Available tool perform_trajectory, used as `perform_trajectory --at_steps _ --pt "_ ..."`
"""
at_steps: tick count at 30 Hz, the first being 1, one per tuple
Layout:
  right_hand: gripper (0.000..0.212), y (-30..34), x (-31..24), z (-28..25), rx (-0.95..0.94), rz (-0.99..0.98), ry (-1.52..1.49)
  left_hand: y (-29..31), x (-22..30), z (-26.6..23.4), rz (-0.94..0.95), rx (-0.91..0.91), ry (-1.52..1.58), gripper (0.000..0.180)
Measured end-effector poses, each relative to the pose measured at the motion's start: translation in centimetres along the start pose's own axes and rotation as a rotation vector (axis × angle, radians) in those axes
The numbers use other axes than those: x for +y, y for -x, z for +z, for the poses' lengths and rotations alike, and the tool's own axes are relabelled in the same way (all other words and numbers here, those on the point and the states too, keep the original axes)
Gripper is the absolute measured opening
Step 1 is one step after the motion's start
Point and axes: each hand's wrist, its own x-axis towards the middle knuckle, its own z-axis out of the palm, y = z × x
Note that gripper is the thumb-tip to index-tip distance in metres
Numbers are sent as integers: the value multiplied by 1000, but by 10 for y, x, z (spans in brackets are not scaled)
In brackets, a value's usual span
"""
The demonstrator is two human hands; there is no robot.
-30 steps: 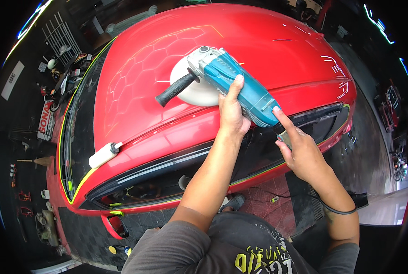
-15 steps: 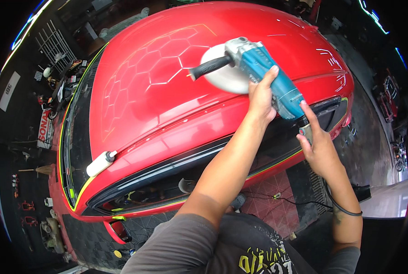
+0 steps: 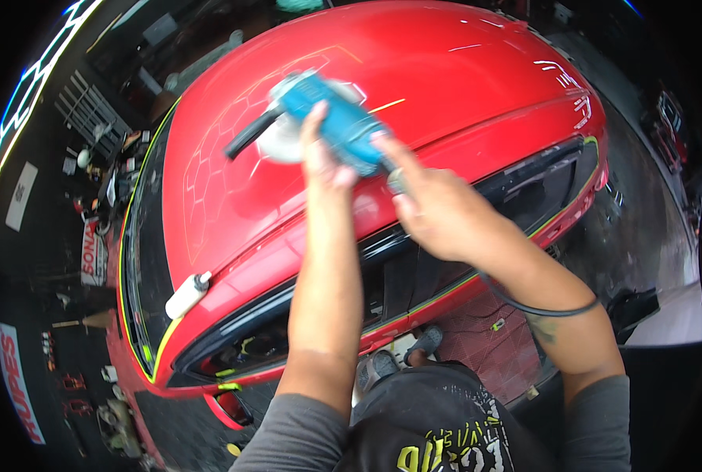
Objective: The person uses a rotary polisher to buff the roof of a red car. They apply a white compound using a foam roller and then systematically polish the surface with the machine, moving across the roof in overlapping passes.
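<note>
My left hand (image 3: 325,157) is wrapped round the teal body of a car polisher (image 3: 349,130) from below, thumb on its side. My right hand (image 3: 437,206) closes on its rear end, one finger stretched along the casing. The polisher's round white pad (image 3: 280,143) lies on the red car roof (image 3: 414,71), left of centre, partly hidden under the tool. A black side handle (image 3: 250,137) juts out to the left, held by neither hand. The tool and my right hand are slightly blurred.
A white squeeze bottle (image 3: 186,296) lies at the roof's front corner by the windscreen. Yellow-green masking tape (image 3: 148,354) edges the glass. The black power cord (image 3: 524,307) loops against my right forearm. A red side mirror (image 3: 229,410) sticks out near my body.
Both hands have carried the polisher leftward across the roof, from the right of centre to the left. My grip on it looks the same.
</note>
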Motion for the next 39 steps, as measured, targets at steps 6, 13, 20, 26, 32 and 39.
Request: perform_trajectory --at_steps 6,13,20,26,32,39 --pt "87 -21 -62 37 -242 -143 -158 67 93 -50 45 74 -110 76" --pt "98 -13 -43 56 -409 -45 -990 84 97 -68 16 11 -28 82" --pt "97 33 26 12 -170 120 -1262 23 -5 16 -172 -84 -103 70" --pt "95 41 69 -33 71 226 -1308 -48 -86 72 -355 -150 -91 60" --pt "92 50 67 -37 114 205 -1442 -50 -78 98 -432 -75 -222 53" --pt "93 39 28 13 -65 122 -1525 4 2 50 -310 -10 -338 62"
